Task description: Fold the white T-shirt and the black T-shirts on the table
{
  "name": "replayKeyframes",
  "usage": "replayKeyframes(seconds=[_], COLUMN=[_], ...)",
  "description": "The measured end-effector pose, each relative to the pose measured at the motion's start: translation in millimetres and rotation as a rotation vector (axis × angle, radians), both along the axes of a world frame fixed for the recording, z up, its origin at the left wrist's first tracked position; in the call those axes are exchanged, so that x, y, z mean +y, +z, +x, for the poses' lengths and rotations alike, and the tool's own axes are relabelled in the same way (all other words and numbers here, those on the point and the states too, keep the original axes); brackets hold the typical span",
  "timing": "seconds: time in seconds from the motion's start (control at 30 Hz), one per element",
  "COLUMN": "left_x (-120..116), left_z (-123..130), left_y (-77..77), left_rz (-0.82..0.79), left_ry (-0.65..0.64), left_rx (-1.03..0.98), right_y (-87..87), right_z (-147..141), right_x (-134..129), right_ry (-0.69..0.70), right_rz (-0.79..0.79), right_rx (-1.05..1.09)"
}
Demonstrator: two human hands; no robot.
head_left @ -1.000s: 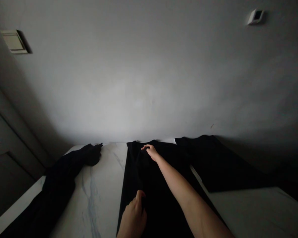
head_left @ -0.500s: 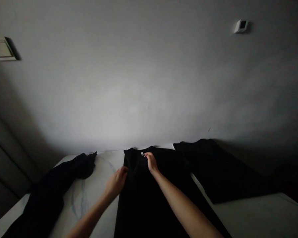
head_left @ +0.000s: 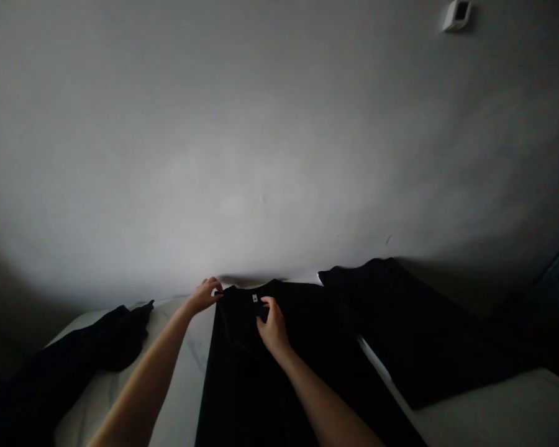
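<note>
A black shirt [head_left: 256,385] lies spread in front of me, its neckline at the far end and a small white label [head_left: 254,298] inside the collar. My left hand [head_left: 206,295] pinches the shirt at its far left shoulder corner. Just below the label is my right hand [head_left: 272,326], thumb and forefinger curled around dark cloth at the neckline. How much cloth it grips is hard to see, black on black.
On the right, a second spread of black cloth [head_left: 414,335] adjoins the shirt. A crumpled dark garment [head_left: 88,347] lies at the left on the pale patterned surface [head_left: 186,366]. Behind rises a grey wall [head_left: 261,155] bearing a small white box [head_left: 457,15].
My left hand has moved up from the shirt's left edge to its far shoulder corner. My right hand has shifted slightly down and left, below the label. The view has tilted upward.
</note>
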State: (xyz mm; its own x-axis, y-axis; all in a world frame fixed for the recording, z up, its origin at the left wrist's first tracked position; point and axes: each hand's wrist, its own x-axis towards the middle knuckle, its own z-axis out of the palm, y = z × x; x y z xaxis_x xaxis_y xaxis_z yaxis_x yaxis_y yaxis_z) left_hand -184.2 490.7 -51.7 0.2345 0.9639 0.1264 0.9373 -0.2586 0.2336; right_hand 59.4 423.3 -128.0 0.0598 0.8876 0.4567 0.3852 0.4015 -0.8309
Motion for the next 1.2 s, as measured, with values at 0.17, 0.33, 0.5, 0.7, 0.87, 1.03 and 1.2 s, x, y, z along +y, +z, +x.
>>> replayKeyframes(seconds=[0.17,0.33,0.5,0.7,0.87,1.03,1.2], left_x=[4,4,0,-12,-31,-69,-93], left_z=[5,14,19,22,39,63,69], left_y=[-4.0,-8.4,-9.1,-14.7,-14.7,-37.4,-62.6], left_rz=[-0.004,0.022,0.044,0.111,0.190,0.206,0.203], left_ry=[-0.038,-0.003,-0.046,-0.030,0.027,0.139,0.149], left_rx=[0.015,0.124,0.238,0.306,0.305,0.266,0.208], right_y=[13.0,19.2,22.0,27.6,30.7,36.9,47.9], right_z=[-2,-1,2,4,11,17,22], right_x=[-10,-18,-19,-21,-21,-17,-21], right_ry=[-0.086,-0.096,-0.034,-0.063,-0.101,-0.108,-0.131], right_rz=[0.077,0.066,0.003,-0.183,-0.285,-0.330,-0.341], right_rx=[-0.012,-0.122,-0.221,-0.461,-0.602,-0.606,-0.590])
